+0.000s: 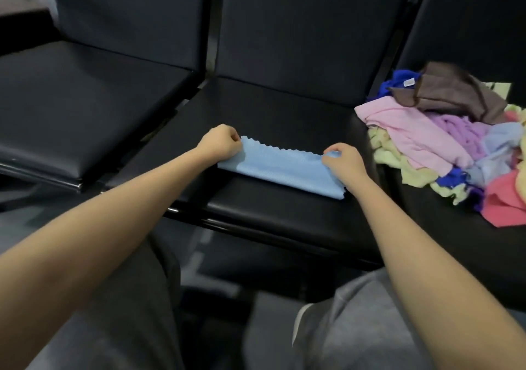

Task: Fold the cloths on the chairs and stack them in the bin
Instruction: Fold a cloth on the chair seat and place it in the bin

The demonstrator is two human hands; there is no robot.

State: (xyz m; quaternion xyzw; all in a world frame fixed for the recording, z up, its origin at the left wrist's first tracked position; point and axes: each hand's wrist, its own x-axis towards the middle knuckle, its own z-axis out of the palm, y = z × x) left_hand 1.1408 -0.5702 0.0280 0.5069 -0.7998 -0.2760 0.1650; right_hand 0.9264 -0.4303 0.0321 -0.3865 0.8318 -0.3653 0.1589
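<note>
A light blue cloth [280,167] lies on the seat of the middle chair [284,113], folded into a long band with a zigzag-cut edge along its far side and a smooth fold along the near side. The left hand [220,144] is closed at the cloth's left end, fingers curled and pinching the far corner. The right hand [343,160] is closed at the right end, thumb and fingers gripping the far corner there, so the band is stretched between the two hands. Both bare forearms reach in from the near side of the cloth. To the right of the cloth, on the seat of the next chair [466,28], sits a loose pile [455,139] of unfolded cloths: a brown one [452,92] on top at the back, a dark blue one [394,85] tucked beside it, a pink one [407,126] spilling toward the blue cloth, then purple, pale yellow, pale blue and a coral one [503,198] at the near corner. The pile's nearest edge is just beside the right hand but apart from the cloth. To the left of the cloth stands another black chair [85,90] with a bare seat. Nearer than the cloth, below the seat edge, grey trousers [364,327] cover the person's knees.
</note>
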